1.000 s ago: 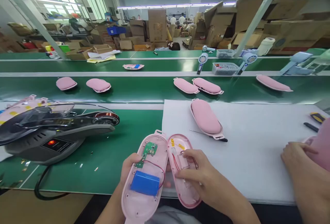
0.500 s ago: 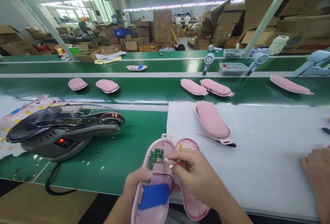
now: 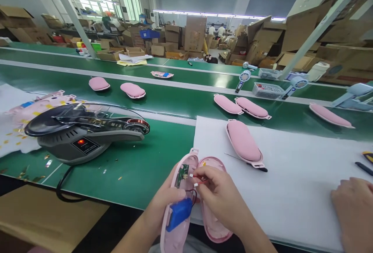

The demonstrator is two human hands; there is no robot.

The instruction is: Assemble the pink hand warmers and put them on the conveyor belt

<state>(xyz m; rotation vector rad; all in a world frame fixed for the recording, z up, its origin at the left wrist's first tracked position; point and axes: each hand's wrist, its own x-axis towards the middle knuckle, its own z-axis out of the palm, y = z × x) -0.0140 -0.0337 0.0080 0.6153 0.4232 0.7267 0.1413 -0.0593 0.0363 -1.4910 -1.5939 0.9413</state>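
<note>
A pink shell half (image 3: 177, 210) (blue battery (image 3: 178, 213) inside) is clasped in the left hand (image 3: 163, 206). A white wire connector (image 3: 196, 184) is pinched by the right hand (image 3: 220, 198) beside the green circuit board (image 3: 182, 174), its grip closed.

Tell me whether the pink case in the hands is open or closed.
Open: the pink case lies split in two halves, exposing circuit board and blue battery.
</note>
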